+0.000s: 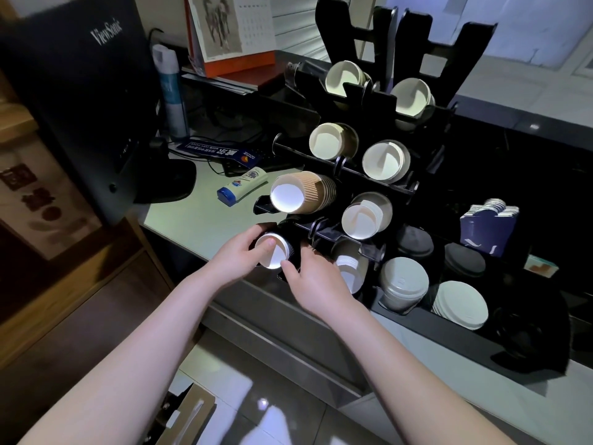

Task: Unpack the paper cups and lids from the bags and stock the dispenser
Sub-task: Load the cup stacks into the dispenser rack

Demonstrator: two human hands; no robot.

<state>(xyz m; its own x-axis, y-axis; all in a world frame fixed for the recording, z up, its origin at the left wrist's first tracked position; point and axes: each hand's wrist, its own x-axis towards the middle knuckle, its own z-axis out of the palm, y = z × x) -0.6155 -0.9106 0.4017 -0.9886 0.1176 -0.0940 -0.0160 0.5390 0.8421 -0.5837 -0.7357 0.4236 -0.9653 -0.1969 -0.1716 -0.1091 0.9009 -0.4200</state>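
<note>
Cups [272,253] — a black stack lying in the lowest left slot of the dispenser [369,94] — sit between our hands. Our left hand [248,255] curls round the open mouth, thumb inside the rim; our right hand [316,279] grips the stack's side, fingers bent. We count eight cup stacks in the rack, mouths toward us, and four lid piles [460,305] to the right. The monitor [77,101] reads "ViewSonic".

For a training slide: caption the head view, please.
Both hands seat black cups in the dispenser's lowest left slot.
</note>
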